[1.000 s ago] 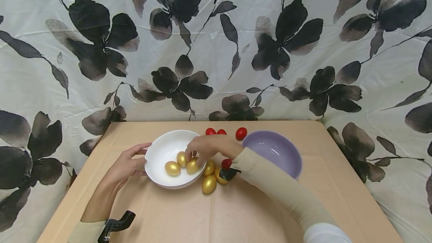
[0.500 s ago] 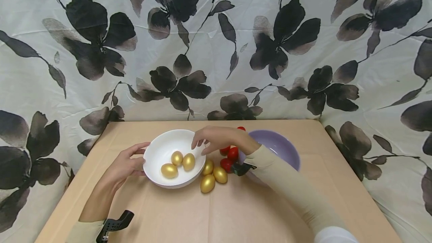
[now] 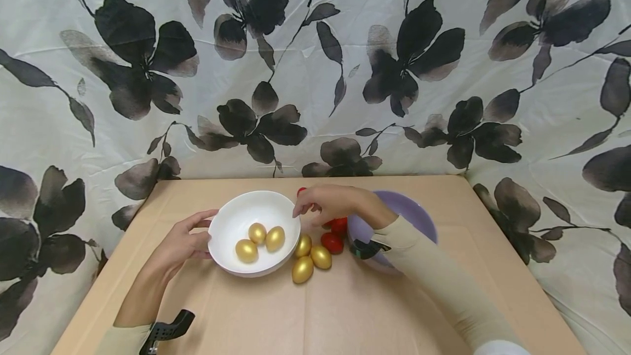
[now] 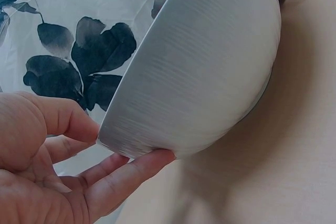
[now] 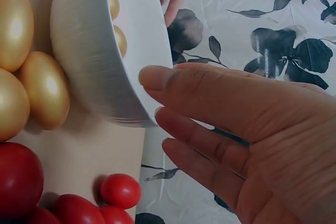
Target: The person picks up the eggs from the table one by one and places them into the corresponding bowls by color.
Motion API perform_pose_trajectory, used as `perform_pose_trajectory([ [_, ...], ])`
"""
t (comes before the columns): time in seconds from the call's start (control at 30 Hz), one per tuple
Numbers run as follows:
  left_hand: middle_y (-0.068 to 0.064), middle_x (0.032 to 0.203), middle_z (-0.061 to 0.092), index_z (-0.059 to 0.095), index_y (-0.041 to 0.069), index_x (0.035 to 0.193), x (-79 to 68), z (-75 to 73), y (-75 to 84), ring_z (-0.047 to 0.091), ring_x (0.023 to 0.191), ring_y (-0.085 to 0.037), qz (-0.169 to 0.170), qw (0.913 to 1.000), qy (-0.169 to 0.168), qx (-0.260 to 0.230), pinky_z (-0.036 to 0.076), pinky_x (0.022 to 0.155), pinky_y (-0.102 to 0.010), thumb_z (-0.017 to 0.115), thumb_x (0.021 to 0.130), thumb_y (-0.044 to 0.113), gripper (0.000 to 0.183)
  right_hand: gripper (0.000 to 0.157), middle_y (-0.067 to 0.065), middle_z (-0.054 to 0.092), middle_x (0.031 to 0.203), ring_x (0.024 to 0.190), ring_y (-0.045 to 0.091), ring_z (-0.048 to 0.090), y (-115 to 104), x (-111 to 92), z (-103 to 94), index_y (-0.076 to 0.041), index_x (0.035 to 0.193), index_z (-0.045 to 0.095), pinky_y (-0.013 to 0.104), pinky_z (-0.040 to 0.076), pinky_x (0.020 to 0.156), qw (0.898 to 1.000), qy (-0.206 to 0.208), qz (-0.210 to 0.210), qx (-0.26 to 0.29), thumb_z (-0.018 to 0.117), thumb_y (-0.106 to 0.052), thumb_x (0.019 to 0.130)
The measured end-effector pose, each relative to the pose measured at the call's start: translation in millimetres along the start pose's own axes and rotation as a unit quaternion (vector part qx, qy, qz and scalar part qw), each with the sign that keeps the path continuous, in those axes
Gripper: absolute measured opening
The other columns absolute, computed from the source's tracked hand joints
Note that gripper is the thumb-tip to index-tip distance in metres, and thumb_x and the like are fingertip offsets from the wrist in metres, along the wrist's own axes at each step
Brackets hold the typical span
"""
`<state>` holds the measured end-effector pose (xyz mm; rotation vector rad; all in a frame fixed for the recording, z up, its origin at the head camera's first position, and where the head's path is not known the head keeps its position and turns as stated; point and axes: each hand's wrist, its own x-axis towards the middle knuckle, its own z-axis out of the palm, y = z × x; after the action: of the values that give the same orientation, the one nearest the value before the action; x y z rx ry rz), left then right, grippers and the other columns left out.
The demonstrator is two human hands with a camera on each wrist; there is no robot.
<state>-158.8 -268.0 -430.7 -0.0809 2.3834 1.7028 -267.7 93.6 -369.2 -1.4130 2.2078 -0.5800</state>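
Observation:
A white bowl (image 3: 231,242) stands on the table with three golden eggs (image 3: 246,251) inside. My left hand (image 3: 184,240) holds its left side, thumb at the rim and fingers against the outer wall, as the left wrist view shows. Over the bowl's right rim hovers my right hand (image 3: 332,201), its fingers loosely extended and nothing between them; whether the tips touch the rim I cannot tell. Just right of the bowl lie more golden eggs (image 3: 303,270), close beside several red eggs (image 3: 332,242). My right hand partly hides the red ones.
A purple bowl (image 3: 426,223) stands to the right, partly under my right forearm. The tan table (image 3: 256,316) ends at a floral cloth (image 3: 315,70) hanging behind it. In the right wrist view, red eggs (image 5: 121,191) lie near the table's far edge.
My right hand has let go of a golden egg inside the white bowl, then risen and moved right to the rim. The left hand stays at the bowl.

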Motion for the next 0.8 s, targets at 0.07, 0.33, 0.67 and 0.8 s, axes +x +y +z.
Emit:
perform_pose_trajectory([
  [0.07, -0.033, 0.144, 0.041, 0.035, 0.002, 0.156, 0.2, 0.0, -0.3, 0.067, 0.099, -0.03, -0.002, 1.0, 0.0, 0.0, 0.063, 0.072, -0.043, 0.052, 0.094, -0.002, 0.064, 0.036, 0.01, 0.069, 0.122, 0.116, 0.029, 0.064, -0.8, -2.6, 1.0, -0.005, 0.124, 0.069, 0.042, 0.057, 0.095, 1.0, -0.007, 0.004, 0.005, 0.068, 0.002, 0.088],
  [0.33, -0.033, 0.143, 0.04, 0.035, 0.002, 0.156, 0.4, 0.3, -1.3, 0.066, 0.102, -0.033, -0.001, 1.0, 0.001, 0.002, 0.063, 0.073, -0.044, 0.052, 0.093, -0.002, 0.065, 0.036, -0.003, 0.068, 0.119, 0.116, 0.023, 0.063, -1.4, -10.8, 7.7, -0.011, 0.124, 0.071, 0.035, 0.057, 0.095, 0.999, -0.013, 0.036, -0.011, 0.077, -0.01, 0.088],
  [0.67, -0.033, 0.145, 0.04, 0.034, 0.003, 0.156, 0.8, -0.5, -2.0, 0.067, 0.103, -0.033, -0.005, 1.0, 0.0, 0.004, 0.063, 0.074, -0.045, 0.052, 0.094, -0.002, 0.064, 0.037, -0.014, 0.068, 0.113, 0.111, 0.01, 0.061, -1.1, -17.3, 17.5, -0.016, 0.123, 0.071, 0.029, 0.056, 0.095, 0.999, -0.021, 0.048, -0.008, 0.08, -0.016, 0.088],
  [0.8, -0.033, 0.145, 0.04, 0.034, 0.002, 0.156, 0.7, -0.5, -2.0, 0.067, 0.103, -0.033, -0.002, 1.0, -0.002, 0.004, 0.063, 0.073, -0.044, 0.052, 0.094, -0.002, 0.065, 0.037, -0.013, 0.067, 0.115, 0.111, 0.01, 0.061, -0.6, -19.0, 22.4, -0.015, 0.124, 0.071, 0.022, 0.054, 0.092, 0.998, -0.023, 0.049, -0.009, 0.079, -0.013, 0.088],
])
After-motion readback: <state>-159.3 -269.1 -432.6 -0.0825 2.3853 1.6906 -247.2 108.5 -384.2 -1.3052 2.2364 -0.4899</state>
